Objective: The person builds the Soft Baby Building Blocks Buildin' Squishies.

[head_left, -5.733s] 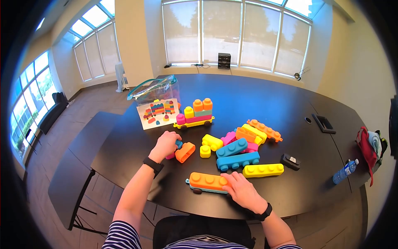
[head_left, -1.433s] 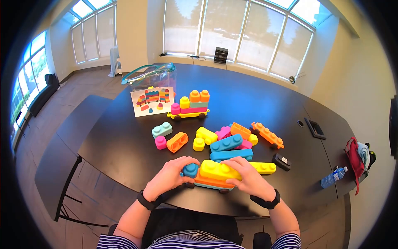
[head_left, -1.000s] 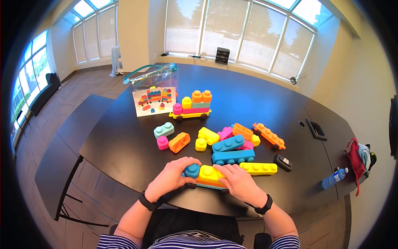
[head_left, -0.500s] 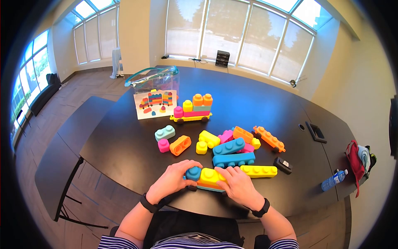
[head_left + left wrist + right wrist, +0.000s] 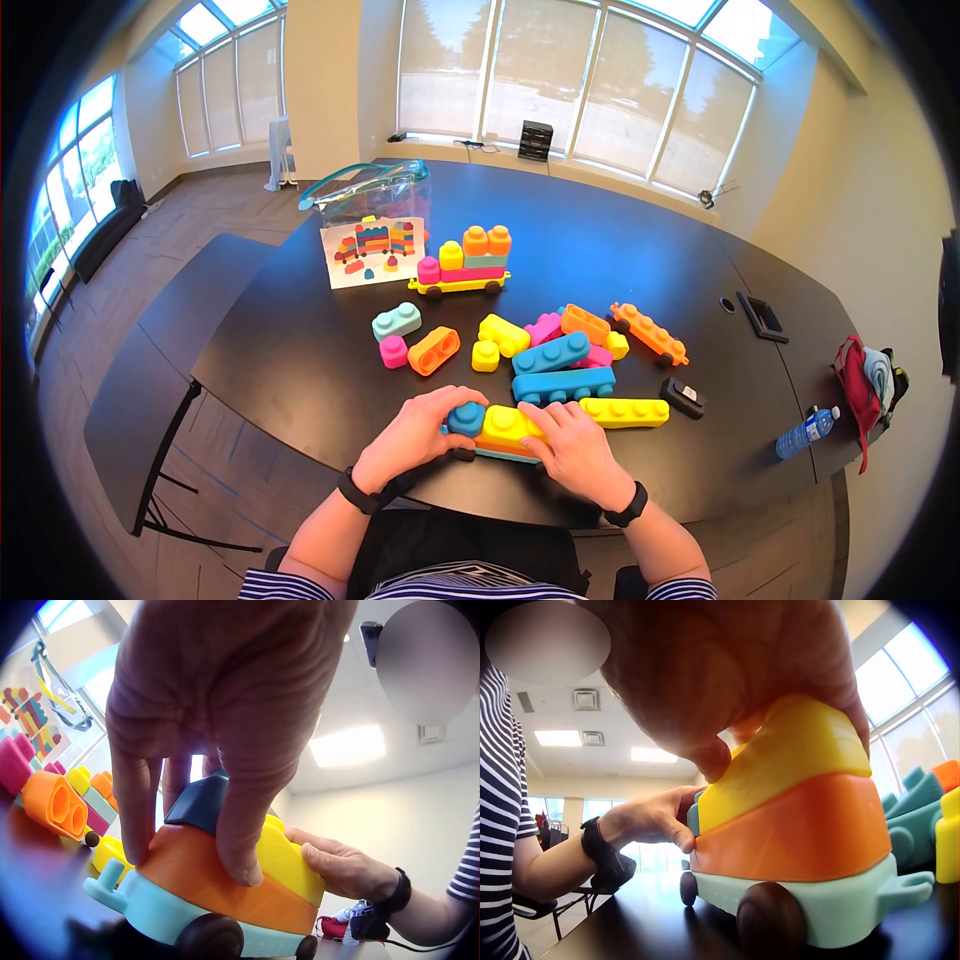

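Note:
My left hand (image 5: 415, 435) grips a small blue block (image 5: 466, 418) at the left end of a toy train car. Thumb and fingers straddle it and reach the orange block (image 5: 191, 859) below. My right hand (image 5: 585, 455) holds a yellow block (image 5: 507, 428) on the same orange layer, beside the blue one, with fingers over its top. In the right wrist view, yellow sits over orange, and orange over a light-blue wheeled base (image 5: 840, 911) with dark wheels (image 5: 771, 919). The right end of the car is hidden by the right hand in the head view.
Behind the hands lie a long blue block (image 5: 560, 384), a long yellow block (image 5: 625, 413), an orange two-stud block (image 5: 435, 351) and an orange wheeled base (image 5: 650, 335). A finished-looking car (image 5: 460, 268) stands by a picture card (image 5: 374, 252) and clear bag. A bottle (image 5: 808, 433) is at right.
Earlier the left hand was among the blocks at left; it has brought the blue block onto the car. The right hand has added the yellow block and pressed it lower. Lately both hands stay nearly still.

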Tool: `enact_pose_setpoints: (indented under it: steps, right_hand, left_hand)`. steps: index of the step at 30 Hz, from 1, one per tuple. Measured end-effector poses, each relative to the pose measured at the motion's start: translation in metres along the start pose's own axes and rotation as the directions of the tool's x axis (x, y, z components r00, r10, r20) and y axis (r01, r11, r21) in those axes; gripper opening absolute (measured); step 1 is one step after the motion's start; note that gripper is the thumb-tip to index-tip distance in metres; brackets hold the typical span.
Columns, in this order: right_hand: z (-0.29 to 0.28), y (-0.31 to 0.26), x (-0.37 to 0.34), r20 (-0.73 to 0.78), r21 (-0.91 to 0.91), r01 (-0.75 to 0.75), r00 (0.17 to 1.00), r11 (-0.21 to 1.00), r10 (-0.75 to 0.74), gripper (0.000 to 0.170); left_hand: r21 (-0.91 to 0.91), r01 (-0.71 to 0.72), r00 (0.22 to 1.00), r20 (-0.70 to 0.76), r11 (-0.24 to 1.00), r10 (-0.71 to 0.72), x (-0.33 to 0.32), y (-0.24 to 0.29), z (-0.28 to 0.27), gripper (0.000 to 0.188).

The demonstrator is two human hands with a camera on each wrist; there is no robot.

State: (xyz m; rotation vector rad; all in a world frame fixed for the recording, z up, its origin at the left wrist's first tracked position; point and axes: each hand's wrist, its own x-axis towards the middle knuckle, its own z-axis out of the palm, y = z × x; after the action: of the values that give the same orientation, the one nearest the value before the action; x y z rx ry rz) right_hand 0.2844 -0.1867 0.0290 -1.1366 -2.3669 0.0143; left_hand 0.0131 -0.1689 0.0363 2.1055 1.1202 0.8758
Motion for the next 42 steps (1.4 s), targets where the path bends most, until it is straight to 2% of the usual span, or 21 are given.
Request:
enact_pose_setpoints:
  steps: [6,9,11,13,15,18,21,22,23,25,27,29,30,33,34,37,38,41,42]
  right_hand:
    - [-0.003,0.005,-0.002,-0.009,0.034,-0.009,1.000,0.999,0.009,0.045]
    - [-0.005,0.010,-0.005,-0.015,0.059,-0.001,1.000,0.998,0.002,0.045]
    - [-0.008,0.012,-0.006,0.004,0.067,-0.008,1.000,0.998,0.008,0.045]
    - [-0.009,0.013,-0.007,0.010,0.079,-0.012,1.000,0.997,0.011,0.044]
    - [-0.010,0.013,-0.008,0.000,0.094,-0.009,1.000,0.995,0.009,0.044]
    - [-0.014,0.011,-0.007,0.048,0.119,-0.046,0.998,0.992,0.041,0.043]
    - [-0.039,0.024,0.005,0.346,0.286,-0.217,0.932,0.933,0.110,0.044]
    - [-0.047,0.038,0.012,0.389,0.309,-0.224,0.916,0.924,0.092,0.042]
    - [-0.051,0.056,0.020,0.316,0.395,-0.201,0.946,0.897,0.073,0.040]
    - [-0.062,0.089,0.039,0.162,0.407,-0.164,0.981,0.899,0.106,0.039]
    - [-0.059,0.128,0.058,0.117,0.252,-0.246,0.968,0.936,0.223,0.040]
    - [-0.043,0.169,0.073,0.112,0.119,-0.266,0.961,0.956,0.254,0.043]
    - [-0.034,0.185,0.080,0.107,0.052,-0.275,0.957,0.960,0.268,0.045]
    - [-0.008,0.210,0.090,0.147,-0.086,-0.345,0.924,0.935,0.354,0.051]
    - [-0.011,0.206,0.094,0.214,-0.027,-0.433,0.878,0.901,0.428,0.051]
    - [-0.014,0.220,0.100,0.170,0.054,-0.422,0.897,0.905,0.408,0.050]
    - [-0.016,0.228,0.101,0.098,0.100,-0.458,0.888,0.883,0.450,0.050]
    - [-0.017,0.252,0.097,-0.047,0.004,-0.535,0.844,0.845,0.535,0.048]
    - [-0.011,0.261,0.092,-0.033,-0.004,-0.546,0.837,0.838,0.546,0.047]
  left_hand:
    - [-0.014,-0.019,1.000,-0.003,1.000,0.019,0.001,0.000,0.005,0.061]
    - [0.009,-0.067,0.996,0.065,0.998,0.066,0.004,0.000,0.001,0.060]
    - [-0.077,-0.076,0.981,0.173,0.994,0.088,0.009,-0.007,-0.019,0.053]
    - [-0.086,0.082,0.996,0.033,0.993,-0.079,0.017,-0.012,-0.039,0.042]
    - [0.091,0.205,0.969,-0.157,0.974,-0.189,0.029,-0.031,-0.056,0.043]
    - [0.456,0.315,0.945,-0.233,0.832,-0.230,0.036,-0.058,-0.063,0.048]
    - [0.526,0.143,0.990,-0.082,0.838,-0.117,0.034,-0.096,-0.053,0.054]
    - [0.503,0.139,0.989,-0.030,0.853,-0.144,0.035,-0.098,-0.050,0.059]
    - [0.514,0.130,0.990,-0.018,0.848,-0.140,0.035,-0.095,-0.047,0.060]
    - [0.534,0.112,0.991,0.005,0.838,-0.135,0.033,-0.087,-0.041,0.062]
    - [0.490,0.088,0.992,0.037,0.867,-0.122,0.032,-0.081,-0.038,0.055]
    - [0.488,0.057,0.993,0.060,0.871,-0.099,0.031,-0.076,-0.035,0.049]
    - [0.500,0.023,0.997,0.058,0.866,-0.060,0.030,-0.073,-0.033,0.039]
    - [0.345,0.066,0.994,0.056,0.936,-0.091,0.029,-0.064,-0.031,0.036]
    - [0.300,0.076,0.991,0.086,0.951,-0.107,0.028,-0.046,-0.035,0.033]
    - [0.173,0.062,0.995,0.071,0.983,-0.075,0.022,-0.043,-0.031,0.032]
    - [0.186,0.033,0.998,0.041,0.982,-0.042,0.020,-0.041,-0.030,0.032]
    - [-0.054,0.010,1.000,0.027,0.998,-0.009,0.015,-0.026,-0.025,0.036]
    - [-0.085,-0.045,0.998,0.047,0.995,0.050,0.013,-0.019,-0.022,0.043]
